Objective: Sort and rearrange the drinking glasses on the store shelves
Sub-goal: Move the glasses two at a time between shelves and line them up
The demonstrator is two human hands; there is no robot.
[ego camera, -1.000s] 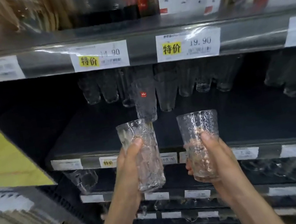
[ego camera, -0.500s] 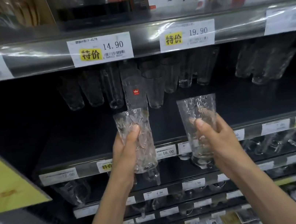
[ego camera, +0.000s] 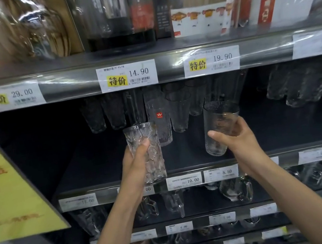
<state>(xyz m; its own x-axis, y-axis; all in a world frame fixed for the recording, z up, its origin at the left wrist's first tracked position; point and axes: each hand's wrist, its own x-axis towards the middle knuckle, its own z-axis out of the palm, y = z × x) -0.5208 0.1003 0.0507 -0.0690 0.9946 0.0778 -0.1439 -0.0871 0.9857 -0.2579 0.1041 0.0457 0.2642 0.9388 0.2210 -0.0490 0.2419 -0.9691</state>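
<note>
Two drinking glasses are held in front of a dark shelf [ego camera: 109, 171], one in each of the hands. The left hand [ego camera: 136, 165] grips a tall faceted glass [ego camera: 154, 160] round its lower half, thumb across the front, and the glass's base hangs level with the shelf's front edge. The right hand [ego camera: 237, 141] grips a plainer, wider glass [ego camera: 218, 116] low on its side; it tilts slightly, and whether its base touches the shelf cannot be told. Beyond both hands, a row of clear glasses [ego camera: 114, 113] stands at the back. One with a red sticker [ego camera: 160, 122] is just behind the faceted glass. Price tags [ego camera: 184, 181] sit between the wrists, handled mugs [ego camera: 237, 190] below the forearms, and a yellow sign [ego camera: 9, 186] is left of the left arm.
</note>
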